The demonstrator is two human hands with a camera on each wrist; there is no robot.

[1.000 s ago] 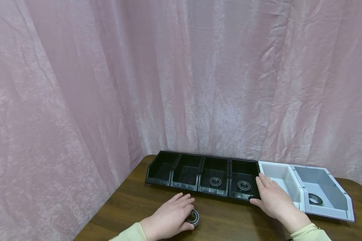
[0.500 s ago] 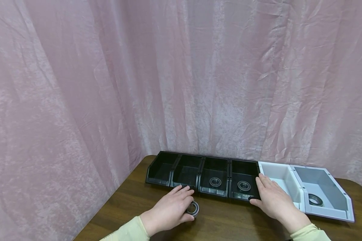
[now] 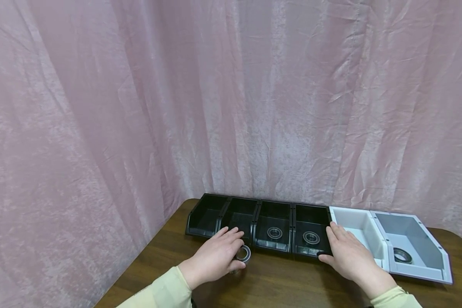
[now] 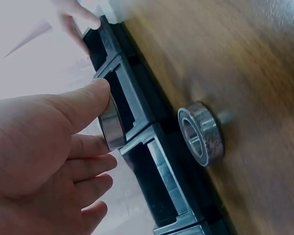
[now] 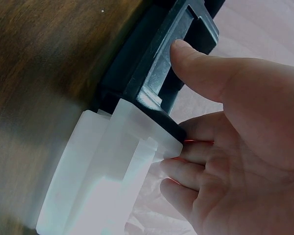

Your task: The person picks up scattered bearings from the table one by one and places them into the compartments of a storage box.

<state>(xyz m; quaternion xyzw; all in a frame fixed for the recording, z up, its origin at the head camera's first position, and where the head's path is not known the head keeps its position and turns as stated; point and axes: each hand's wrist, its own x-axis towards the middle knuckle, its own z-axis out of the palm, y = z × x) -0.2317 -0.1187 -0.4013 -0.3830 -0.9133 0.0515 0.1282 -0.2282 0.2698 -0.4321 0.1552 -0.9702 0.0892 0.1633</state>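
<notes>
Between thumb and forefinger, my left hand (image 3: 212,259) pinches a ball bearing (image 3: 244,253), held tilted just in front of the second black bin from the left. The left wrist view shows its shiny outer ring (image 4: 111,126) edge-on. On the wood below lies another bearing (image 4: 201,133), mostly hidden by the left hand in the head view. My right hand (image 3: 350,256) rests at the right end of the black bins, fingers along the wall beside the white bin (image 3: 381,246) and thumb (image 5: 183,54) on the black front lip (image 5: 164,73).
Four black bins (image 3: 236,236), the white bin and a grey bin (image 3: 419,273) stand in a row along the back of the wooden table (image 3: 285,282). Single bearings lie in the third black bin (image 3: 274,233), the fourth (image 3: 311,238) and the grey one (image 3: 402,255). A pink curtain (image 3: 254,107) hangs behind.
My left hand has moved forward and slightly left with the bearing, up to the front of the black bins. The right hand has stayed in place.
</notes>
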